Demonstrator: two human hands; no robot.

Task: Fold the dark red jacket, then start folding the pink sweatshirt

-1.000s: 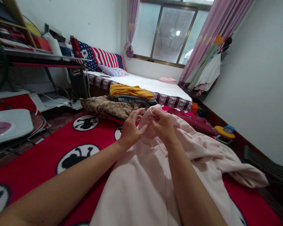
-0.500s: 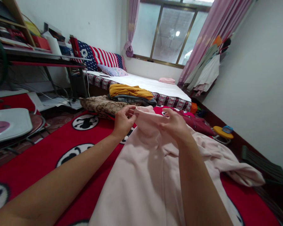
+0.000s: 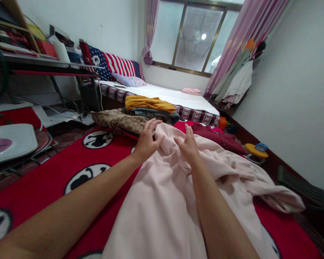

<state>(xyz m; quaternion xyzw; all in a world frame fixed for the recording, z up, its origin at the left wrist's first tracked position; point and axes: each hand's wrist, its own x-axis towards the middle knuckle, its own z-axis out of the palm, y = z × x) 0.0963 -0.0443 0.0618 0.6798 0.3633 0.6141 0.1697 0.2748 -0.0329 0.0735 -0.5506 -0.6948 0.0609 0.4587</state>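
A pale pink long-sleeved garment [image 3: 156,201] lies over the red patterned blanket [image 3: 51,180], its sleeve [image 3: 275,194] stretching to the right. At the garment's far end, my left hand [image 3: 148,140] is at its left edge with fingers spread. My right hand [image 3: 188,145] is over the same end, a little to the right, thumb and fingers apart. Neither hand grips the cloth. The far end of the garment lies folded down between the hands; whether the fingertips touch it I cannot tell.
Beyond the hands lie a brown patterned cushion [image 3: 118,120], a folded mustard garment [image 3: 148,104] and a dark red garment [image 3: 218,138]. A white-covered bed [image 3: 162,93] stands under the window. At left are a cluttered desk [image 3: 43,64] and white chair [image 3: 16,144]; a yellow stool [image 3: 255,150] is at right.
Both hands have let go of the garment's raised far end, which has dropped flat. My fingers have spread, and my right hand has moved left and slightly down.
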